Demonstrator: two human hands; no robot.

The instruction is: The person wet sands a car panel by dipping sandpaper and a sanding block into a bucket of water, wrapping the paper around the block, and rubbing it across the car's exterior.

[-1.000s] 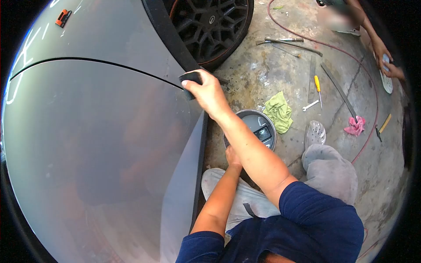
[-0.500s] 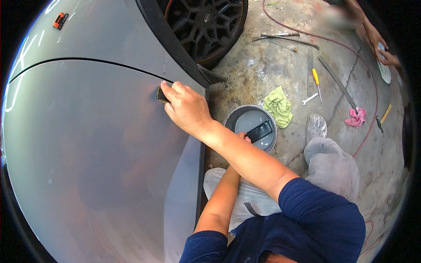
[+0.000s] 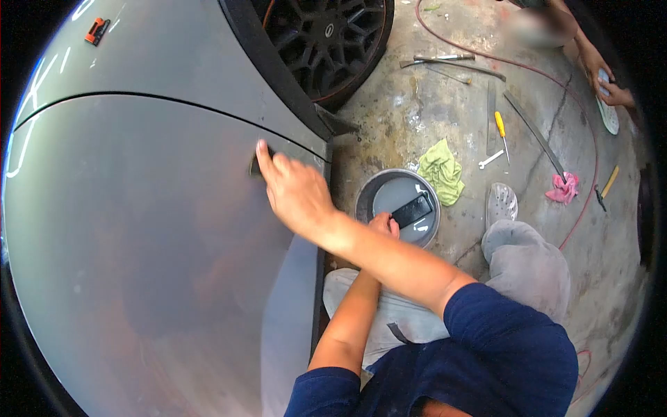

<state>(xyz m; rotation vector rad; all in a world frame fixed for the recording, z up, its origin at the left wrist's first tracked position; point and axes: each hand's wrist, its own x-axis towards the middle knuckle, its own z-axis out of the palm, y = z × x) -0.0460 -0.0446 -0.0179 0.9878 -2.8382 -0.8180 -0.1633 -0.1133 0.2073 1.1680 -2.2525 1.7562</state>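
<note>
My right hand (image 3: 300, 194) is pressed to the grey car panel (image 3: 174, 229), just below the dark seam near the wheel arch. Its index finger stretches along a small dark sanding block (image 3: 255, 165), mostly hidden under the fingers. Crossing beneath that arm, my left hand (image 3: 383, 225) grips one end of a black rectangular block (image 3: 412, 210). This block is over the round metal bucket (image 3: 359, 208), which holds cloudy water. How far it dips into the water I cannot tell.
A green cloth (image 3: 440, 172) lies beside the bucket. On the concrete are a yellow-handled screwdriver (image 3: 499, 125), a wrench (image 3: 492, 159), long metal bars (image 3: 535, 132), a pink cloth (image 3: 563, 187), a hammer (image 3: 608, 186) and a red hose (image 3: 589, 115). Another person's hands (image 3: 611, 87) hold a shoe.
My right hand has shifted slightly down the panel with the sanding block, away from the seam. My left hand stays at the bucket with the black block.
</note>
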